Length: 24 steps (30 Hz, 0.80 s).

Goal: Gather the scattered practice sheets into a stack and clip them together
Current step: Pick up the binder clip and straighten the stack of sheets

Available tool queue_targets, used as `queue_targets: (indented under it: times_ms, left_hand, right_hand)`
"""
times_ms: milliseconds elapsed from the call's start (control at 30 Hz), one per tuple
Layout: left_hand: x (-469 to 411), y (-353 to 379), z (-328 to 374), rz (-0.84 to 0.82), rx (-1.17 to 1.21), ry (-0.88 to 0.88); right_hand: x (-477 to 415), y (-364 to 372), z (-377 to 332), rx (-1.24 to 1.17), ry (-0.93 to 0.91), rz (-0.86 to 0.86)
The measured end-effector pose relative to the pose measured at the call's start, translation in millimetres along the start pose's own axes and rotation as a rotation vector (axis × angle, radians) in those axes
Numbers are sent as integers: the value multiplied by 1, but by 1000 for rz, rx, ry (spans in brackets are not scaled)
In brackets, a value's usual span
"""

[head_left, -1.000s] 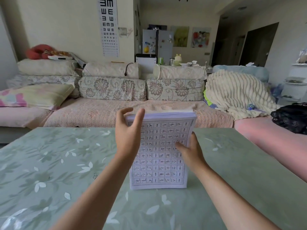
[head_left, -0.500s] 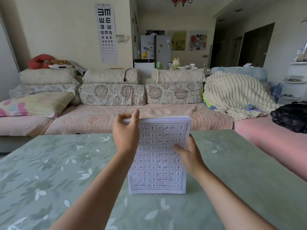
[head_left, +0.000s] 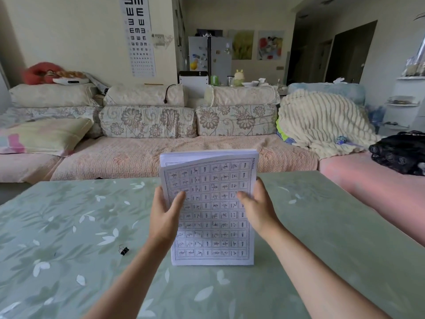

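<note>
A stack of white practice sheets [head_left: 212, 217], printed with a grid of characters, stands upright on its lower edge on the green table [head_left: 69, 226]. My left hand [head_left: 164, 215] grips the stack's left edge, thumb across the front. My right hand [head_left: 258, 210] grips the right edge the same way. The top of the stack leans a little toward me. A small black binder clip [head_left: 123, 250] lies on the table to the left of my left forearm, apart from the sheets.
The table has a green leaf-patterned cover. Behind its far edge runs a long sofa [head_left: 147, 155] with floral cushions. A pink cushion edge [head_left: 377, 194] borders the table on the right.
My left hand has dropped from the stack's top left corner to the middle of its left edge. The black clip, hidden under my forearm before, shows now.
</note>
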<state>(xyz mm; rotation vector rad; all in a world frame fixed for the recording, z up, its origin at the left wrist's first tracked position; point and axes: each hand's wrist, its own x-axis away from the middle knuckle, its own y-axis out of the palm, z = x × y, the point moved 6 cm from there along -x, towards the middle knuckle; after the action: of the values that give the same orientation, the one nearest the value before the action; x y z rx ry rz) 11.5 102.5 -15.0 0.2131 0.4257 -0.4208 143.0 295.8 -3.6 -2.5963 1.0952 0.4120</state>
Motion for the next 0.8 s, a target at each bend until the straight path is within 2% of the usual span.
queue_targets:
  times_ms: [167, 467, 633, 800]
  left_hand:
    - [2, -6, -19, 148, -107, -118]
    - [20, 5, -16, 149, -214, -90]
    - [19, 4, -11, 36, -357, -98]
    - [7, 0, 19, -158, -481, -25]
  right_hand:
    - [1, -2, 4, -29, 26, 48]
    - [9, 6, 7, -75, 63, 40]
    - [11, 3, 6, -77, 68, -1]
    - [13, -5, 25, -78, 270, -5]
